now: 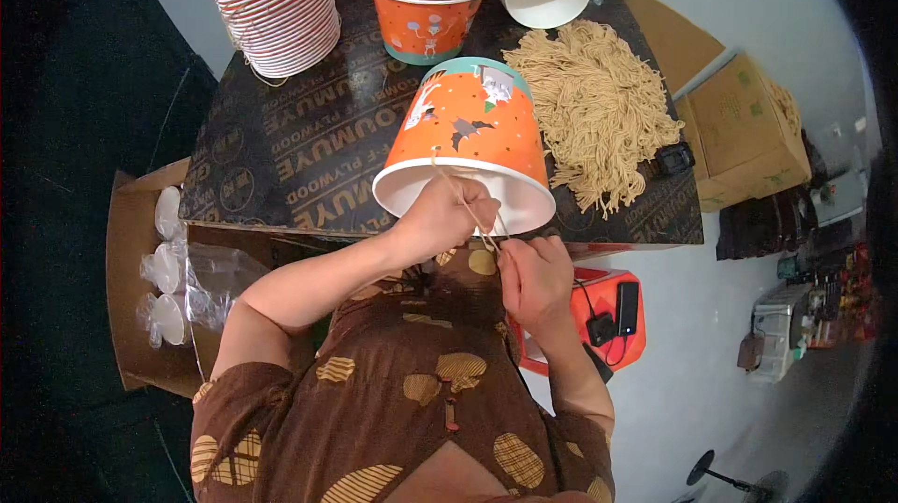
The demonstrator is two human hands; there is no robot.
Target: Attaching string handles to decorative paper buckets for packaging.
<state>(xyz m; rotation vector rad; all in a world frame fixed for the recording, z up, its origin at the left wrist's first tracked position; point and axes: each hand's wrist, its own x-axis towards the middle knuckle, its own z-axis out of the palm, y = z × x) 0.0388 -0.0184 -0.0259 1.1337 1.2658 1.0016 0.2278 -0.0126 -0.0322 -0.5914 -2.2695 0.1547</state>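
While our left hand point(440, 213) grips the rim of the orange paper bucket point(468, 138), tipped on its side at the near edge of the dark plywood table point(281, 157), our right hand point(535, 279) pinches a tan string point(465, 207) that runs up across the bucket's mouth. We judge the step to be fitting a string handle to the bucket. Next we would need a steady pull and a held rim. More strings point(599, 106) lie heaped just beside it, behind them stacked buckets point(281, 7).
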